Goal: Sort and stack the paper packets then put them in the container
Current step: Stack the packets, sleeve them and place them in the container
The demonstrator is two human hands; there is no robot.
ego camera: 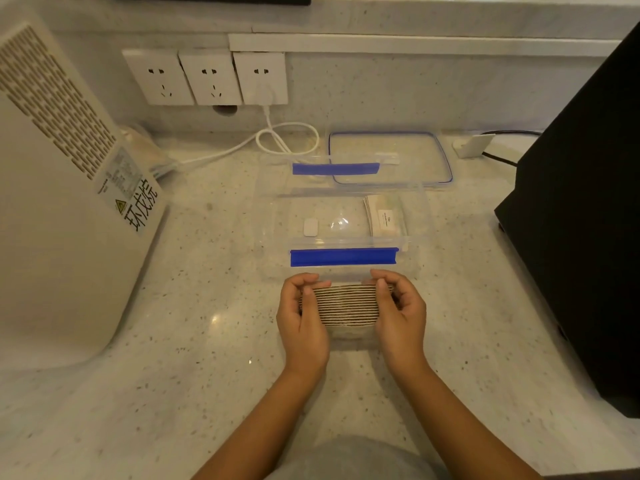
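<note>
A thick stack of brown paper packets (pixel 346 304) stands on edge just above the counter, squeezed between my two hands. My left hand (pixel 303 320) grips its left end and my right hand (pixel 400 315) grips its right end. Right behind them sits the clear plastic container (pixel 273 216) with blue clips on its near and far sides. A few pale packets (pixel 384 216) lean against the right end inside it. Its clear lid (pixel 446 157) with a blue seal lies flat behind the container.
A white appliance (pixel 59 202) fills the left side and a black box (pixel 581 216) the right. Wall sockets (pixel 207 77) with a white cable (pixel 287 140) are at the back. A small white plug (pixel 472 145) lies near the lid.
</note>
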